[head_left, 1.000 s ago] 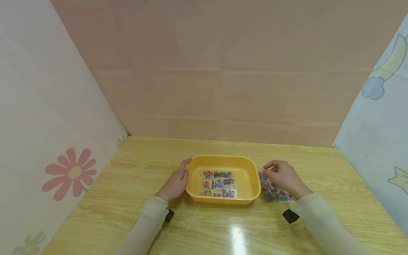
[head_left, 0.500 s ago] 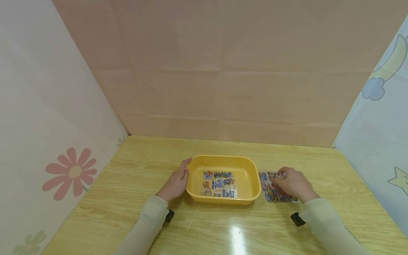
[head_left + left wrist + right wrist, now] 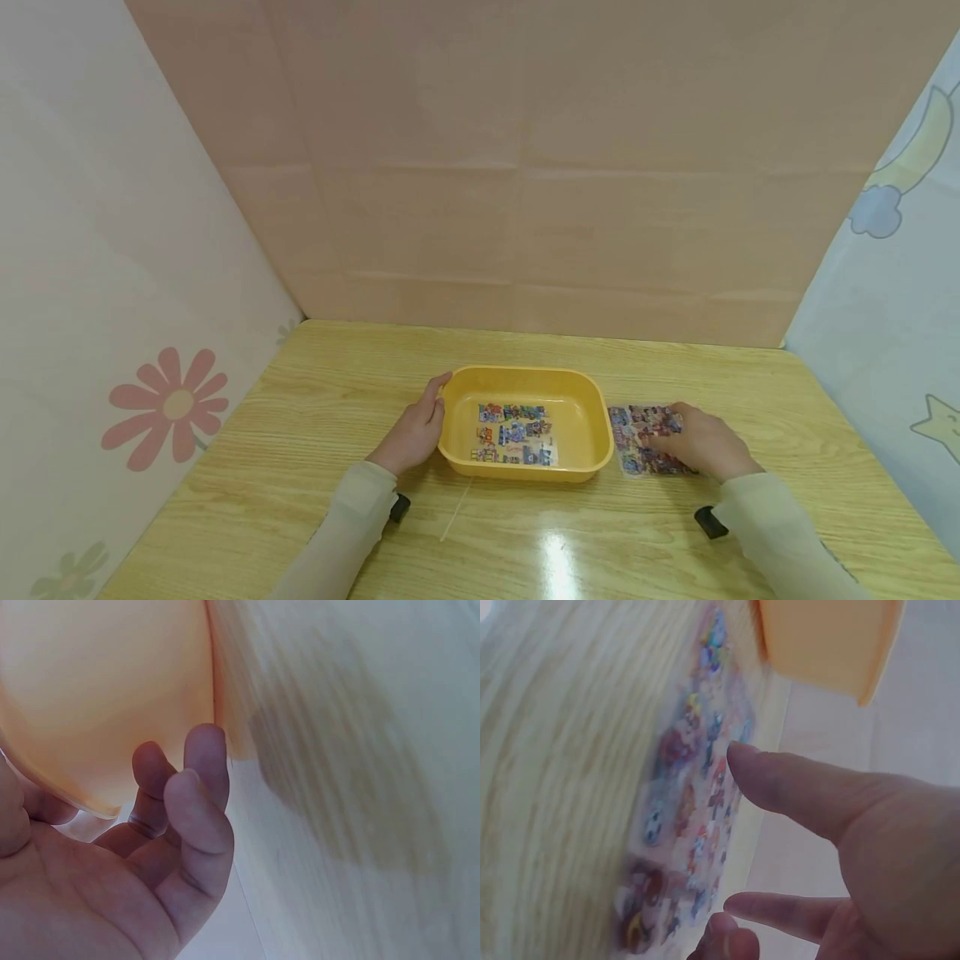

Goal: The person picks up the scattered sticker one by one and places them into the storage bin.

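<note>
A yellow plastic basin point(image 3: 577, 425) stands in the middle of the table. My left hand point(image 3: 408, 433) grips its left end; in the left wrist view, curled fingers point(image 3: 199, 810) lie by the basin's wall. Stickers with cartoon figures point(image 3: 513, 433) lie on the basin's floor. Right of the basin lies a colourful sticker sheet point(image 3: 637, 442), flat on the table. Over this sheet's right side is my right hand point(image 3: 701, 442), covering part of it. The right wrist view shows its thumb and fingers apart, with the thumb tip close over the sheet and nothing between them.
The wood-grain table point(image 3: 337, 375) ends at a tan backdrop point(image 3: 517, 208). White patterned panels stand at left and right. A thin pale strip point(image 3: 456, 508) lies in front of the basin. Glare shows near the table's front.
My right hand has moved rightward and a little down from the sticker sheet's upper left, uncovering more of the sheet. The left hand and basin have stayed in place.
</note>
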Tool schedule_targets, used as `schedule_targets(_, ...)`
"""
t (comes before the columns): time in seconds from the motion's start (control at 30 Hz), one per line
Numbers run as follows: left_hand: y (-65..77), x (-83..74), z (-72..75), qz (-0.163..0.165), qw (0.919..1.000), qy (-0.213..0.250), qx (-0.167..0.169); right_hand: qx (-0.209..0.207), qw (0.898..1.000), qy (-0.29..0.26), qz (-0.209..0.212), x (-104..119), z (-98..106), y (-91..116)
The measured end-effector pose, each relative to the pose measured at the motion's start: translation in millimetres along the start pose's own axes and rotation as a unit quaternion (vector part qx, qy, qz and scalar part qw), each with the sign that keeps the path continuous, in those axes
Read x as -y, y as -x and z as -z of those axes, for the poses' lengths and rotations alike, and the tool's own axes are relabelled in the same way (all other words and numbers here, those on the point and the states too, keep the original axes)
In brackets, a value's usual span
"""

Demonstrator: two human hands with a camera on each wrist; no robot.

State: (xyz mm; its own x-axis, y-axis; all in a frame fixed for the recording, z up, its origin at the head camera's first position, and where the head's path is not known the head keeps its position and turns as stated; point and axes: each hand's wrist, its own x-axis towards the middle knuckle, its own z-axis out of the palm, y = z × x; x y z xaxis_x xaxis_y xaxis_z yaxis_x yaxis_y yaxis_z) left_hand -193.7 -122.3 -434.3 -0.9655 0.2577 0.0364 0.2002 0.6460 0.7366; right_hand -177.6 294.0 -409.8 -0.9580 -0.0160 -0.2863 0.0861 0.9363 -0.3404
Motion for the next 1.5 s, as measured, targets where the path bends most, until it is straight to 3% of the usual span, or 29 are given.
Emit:
schedule_targets(0.7,0.5,-1.4,0.8,0.005,0.9999,0.007,0.006,0.021,1.000,0.013,-0.008,-4.6,-2.2,-0.5)
schedule_targets(1.5,0.5,-1.1,1.0,-0.003,1.0000,0.007,0.001,0.007,1.000,0.027,-0.004,-5.8,-4.7,0.2)
